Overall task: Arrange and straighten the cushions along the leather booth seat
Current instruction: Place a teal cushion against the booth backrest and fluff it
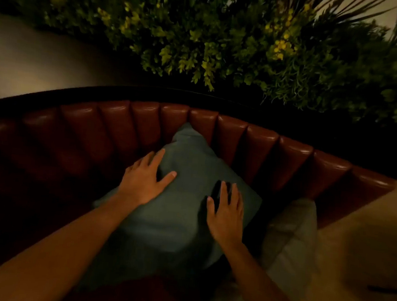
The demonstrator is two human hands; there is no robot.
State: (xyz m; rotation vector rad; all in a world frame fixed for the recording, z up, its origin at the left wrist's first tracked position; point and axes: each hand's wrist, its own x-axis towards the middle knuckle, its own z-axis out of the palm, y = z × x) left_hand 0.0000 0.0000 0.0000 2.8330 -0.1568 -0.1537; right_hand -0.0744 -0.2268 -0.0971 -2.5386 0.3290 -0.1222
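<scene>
Both hands, left [141, 181] and right [227, 212], press flat, grip open, on the green cushion [183, 211].

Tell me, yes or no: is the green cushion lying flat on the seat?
No: the green cushion stands on a corner, leaning against the leather backrest, with both hands, left hand and right hand, flat on it.

Seat: a red-brown leather booth seat [294, 155] with a channelled back is seen.
Under both hands: a grey-green cushion [182, 222] is propped.
Right of the right hand: a pale cushion [290, 240] is leaned.
</scene>
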